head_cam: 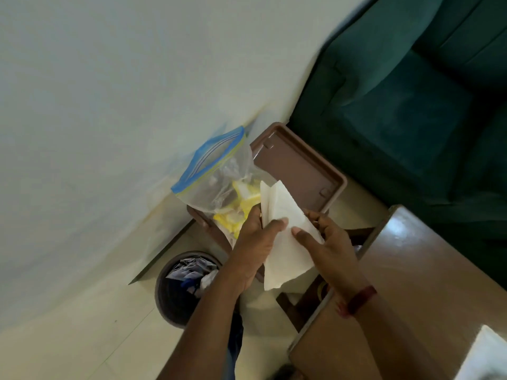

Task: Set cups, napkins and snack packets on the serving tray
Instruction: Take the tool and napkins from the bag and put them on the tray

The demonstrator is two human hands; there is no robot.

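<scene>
Head view | napkin (285,242) pinched by both left hand (255,242) and right hand (332,248), thumbs on top | held over near edge of brown tray (301,165) | zip bag (216,182) with yellow packets at tray's left end | waste bin (186,286) on floor, near left.

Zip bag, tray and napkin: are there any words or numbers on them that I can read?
No text can be read in this picture.
Zip bag: only lines on its blue seal, no letters.
Yellow packets inside it: any print is too blurred to read.
Napkin and tray: plain, nothing written.
</scene>
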